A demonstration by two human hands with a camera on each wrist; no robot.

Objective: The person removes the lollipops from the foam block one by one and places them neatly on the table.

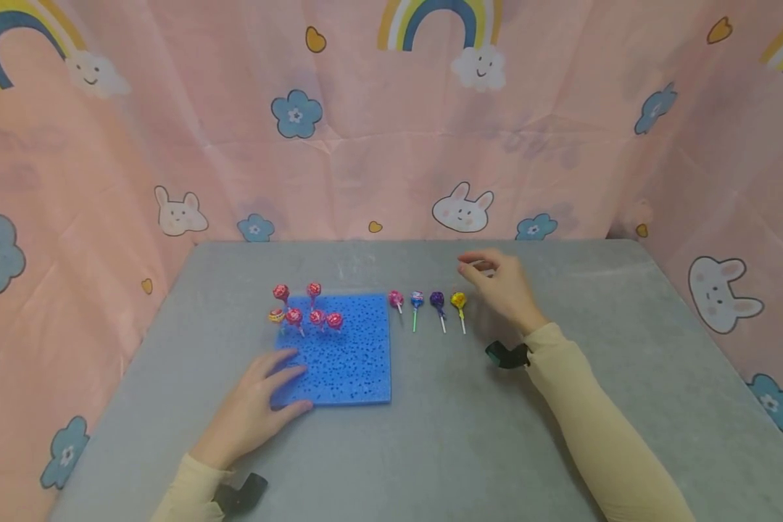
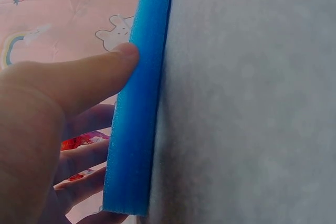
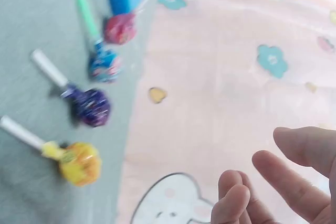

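Left hand (image 1: pixel 254 402): fingers spread, touching blue foam (image 1: pixel 342 370) | right hand (image 1: pixel 504 291): fingers parted, holding nothing | yellow lollipop (image 1: pixel 460 307): right of foam (last of four), long axis front-to-back, head pointing away

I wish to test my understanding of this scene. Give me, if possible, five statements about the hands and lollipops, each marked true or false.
1. The left hand touches the blue foam block. True.
2. The purple lollipop lies between the blue lollipop and the yellow lollipop. True.
3. The right hand holds the yellow lollipop. False: its fingers hold nothing.
4. All lollipops stand in the foam block. False: the blue, purple and yellow ones lie on the grey table.
5. The blue lollipop is nearer the foam block than the yellow. True.
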